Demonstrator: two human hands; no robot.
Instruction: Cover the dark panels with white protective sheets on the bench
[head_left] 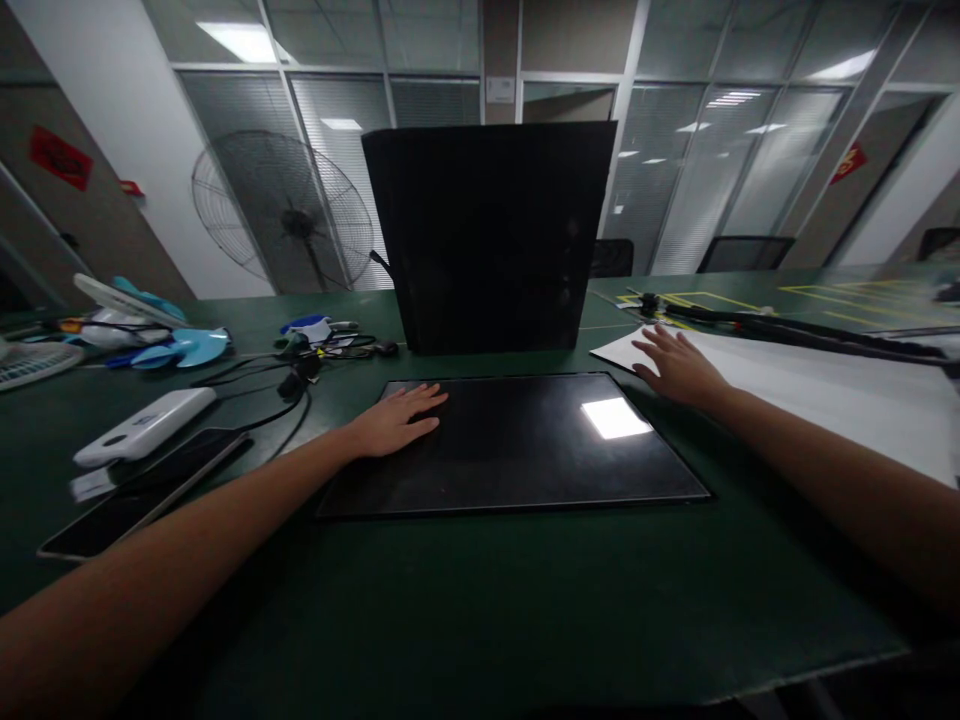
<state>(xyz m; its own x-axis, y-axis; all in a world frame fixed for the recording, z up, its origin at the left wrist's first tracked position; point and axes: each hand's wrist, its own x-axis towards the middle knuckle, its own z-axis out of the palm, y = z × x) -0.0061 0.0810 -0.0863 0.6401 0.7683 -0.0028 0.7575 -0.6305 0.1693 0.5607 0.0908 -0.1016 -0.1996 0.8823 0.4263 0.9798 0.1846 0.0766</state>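
A flat, glossy black panel point(517, 445) lies on the dark green table point(480, 600) in front of me. My left hand point(397, 418) rests flat on its left part, fingers stretched out and together, holding nothing. My right hand point(675, 365) lies palm down with fingers spread on the corner of a large white sheet point(825, 390) just right of the panel. Behind the panel stands an upright black ribbed box point(487, 235).
At the left lie a white power bank point(146, 425), a dark phone point(142, 495), tangled cables point(292, 375) and a blue fan blade point(191, 347). A standing fan point(285, 215) is behind. A black rod point(787, 325) crosses the right side. Glass partitions lie beyond.
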